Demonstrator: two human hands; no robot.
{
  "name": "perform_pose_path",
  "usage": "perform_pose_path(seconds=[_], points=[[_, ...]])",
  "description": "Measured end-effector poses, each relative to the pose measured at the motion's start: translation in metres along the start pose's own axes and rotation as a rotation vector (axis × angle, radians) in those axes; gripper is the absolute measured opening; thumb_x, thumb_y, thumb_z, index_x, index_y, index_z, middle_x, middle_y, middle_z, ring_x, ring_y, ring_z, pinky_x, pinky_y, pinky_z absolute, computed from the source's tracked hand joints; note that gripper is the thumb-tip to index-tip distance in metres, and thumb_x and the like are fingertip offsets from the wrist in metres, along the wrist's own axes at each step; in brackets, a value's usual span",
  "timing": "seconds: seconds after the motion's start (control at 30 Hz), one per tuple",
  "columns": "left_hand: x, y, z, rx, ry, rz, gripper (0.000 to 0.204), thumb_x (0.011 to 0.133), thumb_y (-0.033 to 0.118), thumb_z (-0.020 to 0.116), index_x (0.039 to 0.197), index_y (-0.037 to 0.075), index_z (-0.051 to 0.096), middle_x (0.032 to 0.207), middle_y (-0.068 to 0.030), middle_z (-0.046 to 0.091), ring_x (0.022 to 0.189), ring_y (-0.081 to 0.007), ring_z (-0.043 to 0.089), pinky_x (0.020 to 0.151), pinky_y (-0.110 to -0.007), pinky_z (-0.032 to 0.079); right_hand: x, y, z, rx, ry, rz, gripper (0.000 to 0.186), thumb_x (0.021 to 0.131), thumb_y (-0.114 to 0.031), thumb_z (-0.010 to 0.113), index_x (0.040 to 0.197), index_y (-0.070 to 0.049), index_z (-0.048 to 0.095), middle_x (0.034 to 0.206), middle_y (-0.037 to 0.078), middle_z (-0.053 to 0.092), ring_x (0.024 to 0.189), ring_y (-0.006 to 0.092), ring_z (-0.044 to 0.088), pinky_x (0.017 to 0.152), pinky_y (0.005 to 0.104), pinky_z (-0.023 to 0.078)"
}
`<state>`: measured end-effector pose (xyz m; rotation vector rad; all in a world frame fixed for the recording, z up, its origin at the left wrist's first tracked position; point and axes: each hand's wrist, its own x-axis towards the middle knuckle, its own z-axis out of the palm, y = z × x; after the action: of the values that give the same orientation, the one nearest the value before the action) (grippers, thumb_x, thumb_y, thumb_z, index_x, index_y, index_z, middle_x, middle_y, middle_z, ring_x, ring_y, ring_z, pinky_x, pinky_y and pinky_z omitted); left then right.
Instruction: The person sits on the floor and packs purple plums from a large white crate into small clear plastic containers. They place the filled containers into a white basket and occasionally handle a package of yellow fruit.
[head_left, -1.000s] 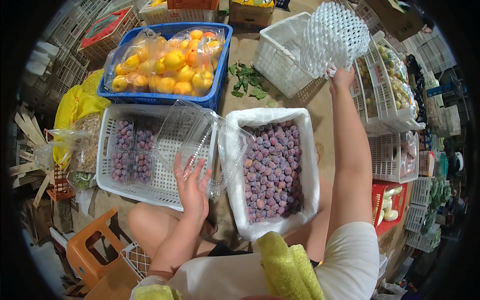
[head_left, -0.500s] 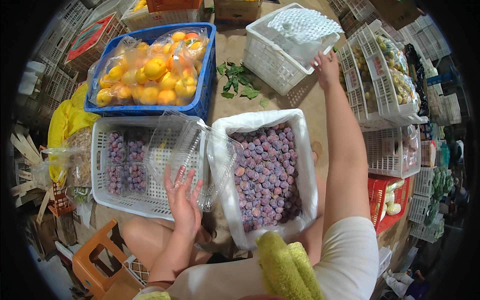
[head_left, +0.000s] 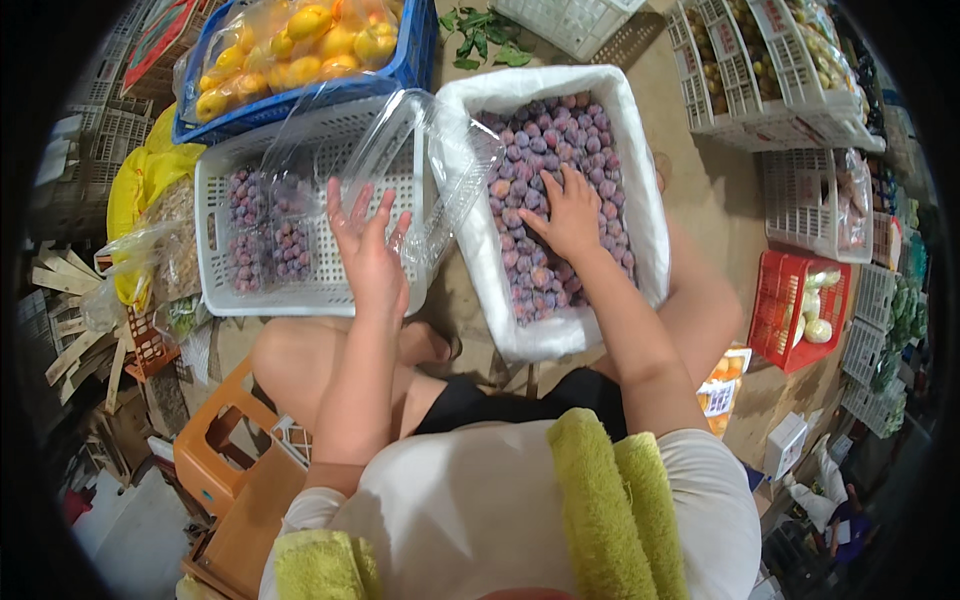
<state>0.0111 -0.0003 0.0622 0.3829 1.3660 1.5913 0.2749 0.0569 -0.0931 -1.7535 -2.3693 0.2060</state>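
My left hand [head_left: 368, 248], fingers stretched and spread, is raised by the right side of a white perforated crate [head_left: 318, 302]. A clear plastic clamshell box [head_left: 455, 150] hangs open over its fingertips, touching them. Whether the hand bears its weight cannot be made out. Filled clear boxes of plums [head_left: 290, 250] stand in the crate's left half. My right hand [head_left: 572, 215] lies palm down on loose purple plums [head_left: 540, 150], fingers apart. These plums fill a box lined with white padding [head_left: 642, 200].
Beyond the crate stands a blue crate [head_left: 415, 50] of bagged yellow fruit. White crates of bagged fruit [head_left: 790, 125] are stacked at the right, with a red crate [head_left: 765, 310] nearer. An orange stool [head_left: 225, 440] sits at the lower left. Green leaves [head_left: 485, 35] lie on the floor.
My right hand has left the rim of the far white crate and come down onto the plums. My left hand keeps its place by the clamshell. The view has shifted nearer my body.
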Motion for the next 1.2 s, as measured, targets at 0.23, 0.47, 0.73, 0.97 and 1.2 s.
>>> perform_pose_path(seconds=[0.23,0.47,0.73,0.97,1.2], points=[[-0.006,-0.010,-0.010,0.051,-0.073,-0.034,0.071,0.093,0.003,0.055,0.152,0.022,0.020,0.143,-0.0157,0.034,0.118,-0.0217,0.052,0.089,-0.036,0.048,-0.035,0.002,-0.030,-0.028,-0.219,0.017,0.074,0.076,-0.059,0.070,0.136,-0.020,0.051,0.122,0.014,0.053,0.113,0.0341,0.051,0.090,0.0519,0.043],[-0.003,-0.040,-0.020,0.126,-0.205,-0.190,0.061,0.090,0.004,0.056,0.144,0.020,0.032,0.142,-0.0111,0.041,0.119,-0.0212,0.053,0.092,-0.039,0.047,-0.051,0.002,-0.032,0.016,-0.275,-0.054,0.065,0.078,-0.050,0.071,0.134,-0.023,0.054,0.124,0.014,0.053,0.104,0.0376,0.054,0.087,0.0498,0.048],[0.010,-0.046,-0.035,0.150,-0.170,-0.211,0.074,0.086,0.003,0.059,0.149,0.021,0.026,0.140,-0.0087,0.041,0.111,-0.0187,0.053,0.088,-0.040,0.047,-0.050,-0.010,-0.029,0.002,-0.390,0.039,0.064,0.079,-0.049,0.071,0.135,-0.026,0.053,0.122,0.015,0.052,0.113,0.0401,0.051,0.088,0.0507,0.050],[0.006,-0.048,-0.040,0.299,-0.146,-0.291,0.073,0.086,-0.001,0.052,0.149,0.021,0.022,0.142,-0.0139,0.040,0.117,-0.0238,0.055,0.089,-0.041,0.049,-0.059,-0.001,-0.029,0.105,-0.364,0.026,0.061,0.074,-0.044,0.073,0.128,-0.022,0.056,0.122,0.018,0.052,0.105,0.0416,0.055,0.087,0.0474,0.053],[0.007,-0.043,-0.043,0.256,-0.198,-0.300,0.079,0.084,-0.004,0.047,0.152,0.021,0.015,0.145,-0.0164,0.037,0.121,-0.0263,0.053,0.085,-0.039,0.050,-0.045,0.015,-0.020,0.515,-0.260,0.318,0.061,0.074,-0.040,0.073,0.126,-0.014,0.058,0.120,0.021,0.057,0.103,0.0357,0.062,0.091,0.0426,0.050]])
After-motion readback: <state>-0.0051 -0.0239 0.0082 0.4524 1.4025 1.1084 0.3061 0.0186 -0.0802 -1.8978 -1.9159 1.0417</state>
